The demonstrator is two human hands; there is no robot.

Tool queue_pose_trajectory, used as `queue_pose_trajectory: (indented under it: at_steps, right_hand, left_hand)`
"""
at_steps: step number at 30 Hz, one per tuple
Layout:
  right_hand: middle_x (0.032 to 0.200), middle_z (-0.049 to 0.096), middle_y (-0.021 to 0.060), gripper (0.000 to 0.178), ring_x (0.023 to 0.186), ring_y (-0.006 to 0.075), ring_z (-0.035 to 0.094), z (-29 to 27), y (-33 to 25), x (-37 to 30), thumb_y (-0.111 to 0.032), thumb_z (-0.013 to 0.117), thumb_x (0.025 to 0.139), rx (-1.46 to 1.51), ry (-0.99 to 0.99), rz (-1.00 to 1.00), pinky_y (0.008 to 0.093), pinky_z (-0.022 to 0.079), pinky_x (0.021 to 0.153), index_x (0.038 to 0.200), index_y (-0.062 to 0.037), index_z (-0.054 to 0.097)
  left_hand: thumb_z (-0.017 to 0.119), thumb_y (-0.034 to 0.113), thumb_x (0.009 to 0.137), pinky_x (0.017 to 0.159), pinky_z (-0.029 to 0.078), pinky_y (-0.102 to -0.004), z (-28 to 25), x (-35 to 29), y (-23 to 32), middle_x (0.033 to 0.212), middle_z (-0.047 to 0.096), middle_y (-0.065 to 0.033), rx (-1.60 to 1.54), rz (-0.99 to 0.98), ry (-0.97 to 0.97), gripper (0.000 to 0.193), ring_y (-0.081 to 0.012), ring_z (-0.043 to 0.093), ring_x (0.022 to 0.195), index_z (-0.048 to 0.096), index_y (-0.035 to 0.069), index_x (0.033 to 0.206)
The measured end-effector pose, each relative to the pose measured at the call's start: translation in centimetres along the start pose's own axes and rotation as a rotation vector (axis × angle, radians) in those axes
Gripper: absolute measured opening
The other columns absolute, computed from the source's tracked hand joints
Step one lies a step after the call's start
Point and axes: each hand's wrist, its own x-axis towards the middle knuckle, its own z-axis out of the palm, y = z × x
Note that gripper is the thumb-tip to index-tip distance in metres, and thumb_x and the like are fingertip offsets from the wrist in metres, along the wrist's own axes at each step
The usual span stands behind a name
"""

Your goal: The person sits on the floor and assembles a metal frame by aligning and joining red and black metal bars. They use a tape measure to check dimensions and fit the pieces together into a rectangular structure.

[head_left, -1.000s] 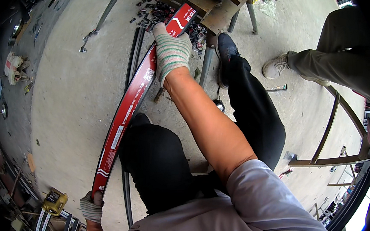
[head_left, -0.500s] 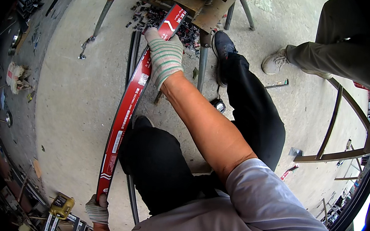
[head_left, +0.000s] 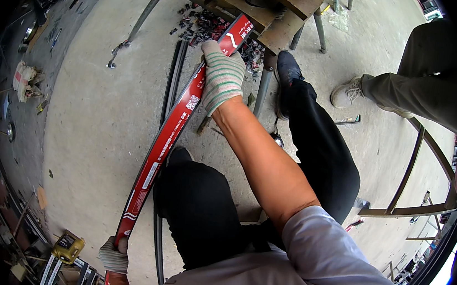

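Note:
A long metal profile strip (head_left: pixel 165 138) with red printed film slants from the lower left up to the machine at the top. My right hand (head_left: pixel 223 78), in a white knit glove with green stripes, is wrapped round it near its upper end. Lower down, my left hand (head_left: pixel 114 255), in a similar glove, grips the same strip. The strip's upper tip lies against the edge of a brown metal machine stand (head_left: pixel 248 11); whether it touches cannot be made out.
Cut scraps (head_left: pixel 204 26) litter the floor below the stand. Dark bars (head_left: pixel 173 81) lie beside the strip. Another person's leg (head_left: pixel 422 99) stands at right, near a brown metal frame (head_left: pixel 400 208). A yellow tool (head_left: pixel 68 247) sits at lower left.
The strip's upper part and my right hand appear farther right in the picture, and my left hand slightly left. The floor and stand have shifted too, as the view moved. Both grips persist.

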Motion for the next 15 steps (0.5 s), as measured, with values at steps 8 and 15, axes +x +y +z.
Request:
queue_pose_trajectory:
  at_steps: [8,15]
  right_hand:
    - [0.085,0.065,0.0012,0.015,0.07,0.0151,0.058,-0.3,-0.3,0.1,-0.009,0.072,0.088,-0.023,-0.009,0.058,0.033,0.051,0.065,0.099,-0.0097,0.063]
    - [0.087,0.067,0.0061,0.024,0.066,0.0183,0.062,0.5,-1.2,1.4,-0.019,0.074,0.087,-0.197,0.093,-0.002,0.0354,0.055,0.063,0.103,-0.005,0.064]
  left_hand:
    - [0.07,0.057,0.093,0.054,0.042,-0.0458,0.3,-0.4,0.2,0.06,0.057,-0.0186,0.004,0.016,0.031,0.059,-0.0315,0.051,0.053,0.069,-0.001,0.081]
    - [0.065,0.07,0.092,0.054,0.042,-0.0412,-0.5,-0.8,0.7,0.057,0.054,-0.0094,0.017,-0.024,0.016,0.072,-0.0203,0.049,0.055,0.065,-0.001,0.078]
